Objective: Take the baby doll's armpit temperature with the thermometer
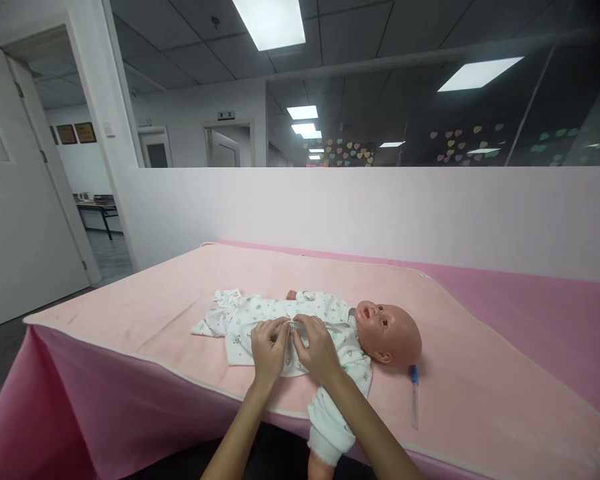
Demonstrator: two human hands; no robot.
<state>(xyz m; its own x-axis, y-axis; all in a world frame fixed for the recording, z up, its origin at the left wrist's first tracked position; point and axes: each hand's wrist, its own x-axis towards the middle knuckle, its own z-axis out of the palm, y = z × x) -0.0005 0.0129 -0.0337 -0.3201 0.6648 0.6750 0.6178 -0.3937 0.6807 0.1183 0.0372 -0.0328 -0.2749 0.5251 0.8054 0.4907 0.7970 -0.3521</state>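
A baby doll [393, 333] lies on its back, its bald head to the right and its mouth open. It wears a white printed baby outfit [250, 310] with small green and grey figures. My left hand [269, 350] and my right hand [319, 347] meet over the doll's middle, thumbs and fingertips pinched on the front of the outfit. Whatever fastening may lie between the fingertips is too small to make out. One sleeved doll arm [325, 423] hangs toward me over the table's near edge, under my right forearm. The far doll hand [291, 295] pokes out of its sleeve.
Beside the doll's head lies a slim clear tube with a blue end [415, 400]. A pale pink pad [160, 320] covers the table over a darker pink cloth [545, 313]. Behind stands a white half wall [360, 207] with glass above; a door [25, 180] is at left.
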